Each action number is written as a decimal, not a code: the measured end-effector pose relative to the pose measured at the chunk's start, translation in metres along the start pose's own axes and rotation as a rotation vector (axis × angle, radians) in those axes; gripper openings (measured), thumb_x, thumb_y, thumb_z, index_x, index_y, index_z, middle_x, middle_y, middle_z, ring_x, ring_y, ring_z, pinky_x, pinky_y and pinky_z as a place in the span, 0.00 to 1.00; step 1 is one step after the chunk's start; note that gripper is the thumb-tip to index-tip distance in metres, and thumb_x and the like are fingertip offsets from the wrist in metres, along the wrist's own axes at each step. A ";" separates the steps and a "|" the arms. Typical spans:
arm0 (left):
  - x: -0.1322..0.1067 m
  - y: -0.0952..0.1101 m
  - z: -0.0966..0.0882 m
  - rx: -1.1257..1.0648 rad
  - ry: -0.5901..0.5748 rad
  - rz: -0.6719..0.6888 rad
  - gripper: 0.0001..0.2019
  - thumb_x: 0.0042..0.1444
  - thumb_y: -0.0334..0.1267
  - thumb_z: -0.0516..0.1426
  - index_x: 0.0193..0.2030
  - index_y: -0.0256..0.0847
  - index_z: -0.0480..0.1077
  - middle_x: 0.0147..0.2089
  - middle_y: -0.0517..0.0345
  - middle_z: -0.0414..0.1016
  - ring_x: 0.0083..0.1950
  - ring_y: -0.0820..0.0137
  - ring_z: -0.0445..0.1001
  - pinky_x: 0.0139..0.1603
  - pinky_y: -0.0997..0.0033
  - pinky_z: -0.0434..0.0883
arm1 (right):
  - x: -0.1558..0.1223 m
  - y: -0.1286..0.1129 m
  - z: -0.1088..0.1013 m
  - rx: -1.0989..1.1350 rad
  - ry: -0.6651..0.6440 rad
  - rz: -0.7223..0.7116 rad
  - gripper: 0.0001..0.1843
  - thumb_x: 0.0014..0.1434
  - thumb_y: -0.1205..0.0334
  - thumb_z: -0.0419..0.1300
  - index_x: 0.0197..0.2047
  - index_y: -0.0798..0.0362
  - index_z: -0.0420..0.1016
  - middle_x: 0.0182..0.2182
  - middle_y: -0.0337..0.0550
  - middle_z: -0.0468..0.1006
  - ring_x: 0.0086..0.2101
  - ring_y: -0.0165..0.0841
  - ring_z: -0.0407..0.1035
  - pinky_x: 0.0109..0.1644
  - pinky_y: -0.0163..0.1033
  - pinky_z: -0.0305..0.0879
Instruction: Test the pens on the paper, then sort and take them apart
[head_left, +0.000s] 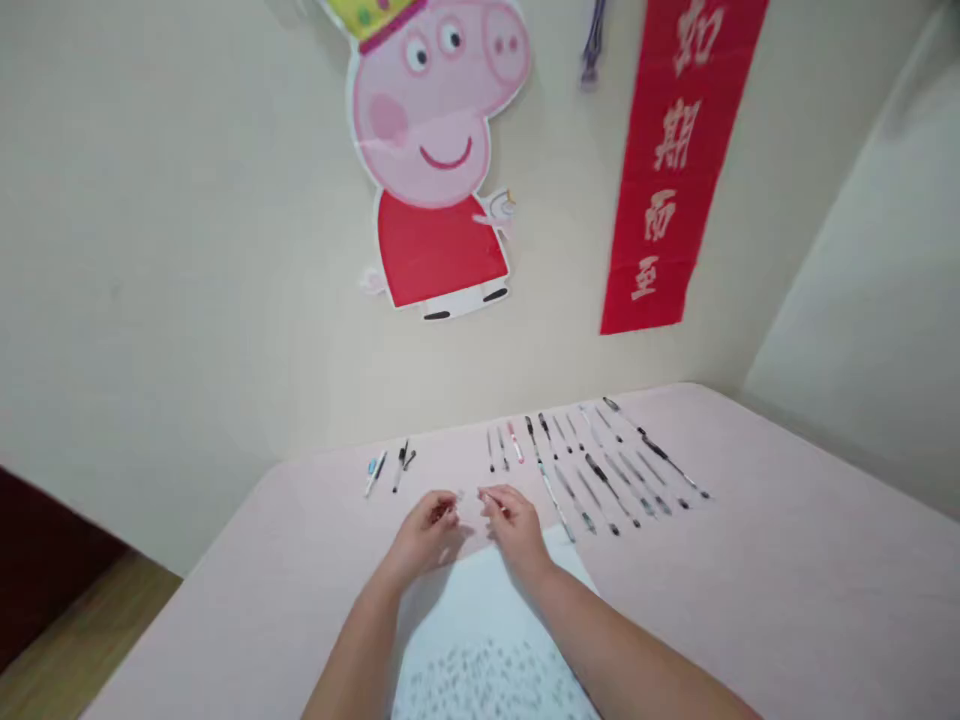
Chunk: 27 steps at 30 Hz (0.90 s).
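Observation:
My left hand (426, 532) is raised over the far end of a white sheet (480, 605), its fingers curled together in a pinch. A tiny pale, see-through bit shows at its fingertips, too small to name. Facing it a short gap away, my right hand (516, 525) is also pinched, with another small pale bit at its tips that I cannot make out. Grey marks cover the near part of the sheet. Right of my right hand lies a long thin pen (556, 502), its near end by the sheet's corner.
Several pens and refills lie in two rows at the right, among them a black pen (611, 490) and a pink pen (515, 443). A few more pens (400, 468) lie at the left. The pink table (787, 560) meets a wall with a pig cutout (442, 250) and red banner (667, 180).

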<state>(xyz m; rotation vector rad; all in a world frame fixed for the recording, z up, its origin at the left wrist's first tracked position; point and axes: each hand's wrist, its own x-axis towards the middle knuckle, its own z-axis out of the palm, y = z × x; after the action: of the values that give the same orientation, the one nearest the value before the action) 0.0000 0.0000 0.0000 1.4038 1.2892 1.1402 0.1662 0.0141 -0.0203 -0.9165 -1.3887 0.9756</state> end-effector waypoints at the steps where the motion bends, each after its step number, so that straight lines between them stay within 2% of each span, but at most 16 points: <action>1: -0.002 0.000 -0.002 0.003 0.029 0.003 0.12 0.47 0.42 0.60 0.37 0.40 0.70 0.33 0.60 0.69 0.34 0.73 0.68 0.37 0.73 0.65 | 0.000 0.001 -0.001 0.002 0.008 0.002 0.14 0.58 0.59 0.54 0.39 0.54 0.79 0.36 0.47 0.75 0.29 0.30 0.69 0.23 0.30 0.65; 5: -0.009 -0.005 -0.010 0.023 0.141 0.003 0.11 0.47 0.43 0.60 0.35 0.41 0.69 0.31 0.61 0.69 0.31 0.74 0.67 0.34 0.75 0.63 | 0.000 0.004 -0.002 0.002 0.035 0.016 0.13 0.57 0.59 0.54 0.39 0.53 0.79 0.35 0.47 0.75 0.28 0.29 0.69 0.23 0.30 0.64; 10: -0.008 -0.021 -0.018 0.108 0.265 -0.010 0.11 0.48 0.44 0.58 0.36 0.40 0.68 0.26 0.64 0.66 0.25 0.75 0.65 0.26 0.76 0.62 | 0.002 0.008 -0.001 -0.017 0.053 0.043 0.14 0.56 0.59 0.54 0.37 0.54 0.79 0.34 0.47 0.76 0.27 0.30 0.68 0.21 0.31 0.64; 13: -0.005 -0.030 -0.024 0.321 0.349 0.058 0.09 0.48 0.41 0.56 0.34 0.40 0.69 0.28 0.61 0.69 0.27 0.73 0.67 0.29 0.72 0.66 | 0.004 0.010 -0.001 -0.030 0.051 0.053 0.13 0.55 0.59 0.54 0.37 0.54 0.79 0.34 0.47 0.76 0.27 0.31 0.68 0.21 0.31 0.63; 15: -0.003 -0.033 -0.027 0.487 0.381 0.115 0.08 0.47 0.37 0.55 0.34 0.40 0.71 0.33 0.57 0.72 0.32 0.69 0.70 0.36 0.67 0.68 | 0.004 0.011 0.000 -0.040 0.051 0.055 0.13 0.55 0.59 0.54 0.36 0.54 0.79 0.34 0.47 0.76 0.27 0.31 0.68 0.22 0.31 0.64; 17: -0.001 -0.033 -0.028 0.601 0.355 0.167 0.10 0.48 0.35 0.53 0.37 0.40 0.72 0.38 0.54 0.74 0.40 0.66 0.72 0.44 0.64 0.69 | 0.004 0.012 0.000 -0.049 0.053 0.055 0.13 0.55 0.59 0.54 0.36 0.54 0.79 0.34 0.47 0.76 0.27 0.31 0.68 0.23 0.32 0.64; 19: -0.001 -0.033 -0.027 0.665 0.277 0.213 0.14 0.51 0.33 0.51 0.43 0.41 0.73 0.44 0.53 0.74 0.47 0.65 0.72 0.50 0.63 0.68 | 0.005 0.014 0.001 -0.051 0.044 0.062 0.13 0.55 0.58 0.54 0.36 0.55 0.78 0.34 0.47 0.76 0.26 0.31 0.68 0.23 0.33 0.64; 23: 0.002 -0.034 -0.020 0.772 0.107 0.219 0.20 0.52 0.27 0.48 0.49 0.43 0.72 0.51 0.54 0.73 0.51 0.68 0.71 0.54 0.67 0.66 | 0.005 0.017 0.002 -0.047 0.029 0.088 0.14 0.55 0.58 0.54 0.37 0.55 0.78 0.34 0.48 0.75 0.26 0.31 0.68 0.21 0.32 0.63; 27: 0.003 -0.036 -0.016 0.866 0.055 0.163 0.22 0.51 0.24 0.49 0.50 0.44 0.72 0.53 0.54 0.74 0.54 0.66 0.70 0.57 0.65 0.63 | 0.004 0.019 0.002 -0.040 0.021 0.105 0.14 0.55 0.57 0.54 0.38 0.55 0.78 0.35 0.47 0.75 0.26 0.31 0.68 0.21 0.32 0.64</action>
<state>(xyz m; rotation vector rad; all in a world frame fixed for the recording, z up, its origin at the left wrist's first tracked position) -0.0220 0.0059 -0.0318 2.1313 1.8468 0.7272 0.1637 0.0248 -0.0365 -1.0356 -1.3582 1.0171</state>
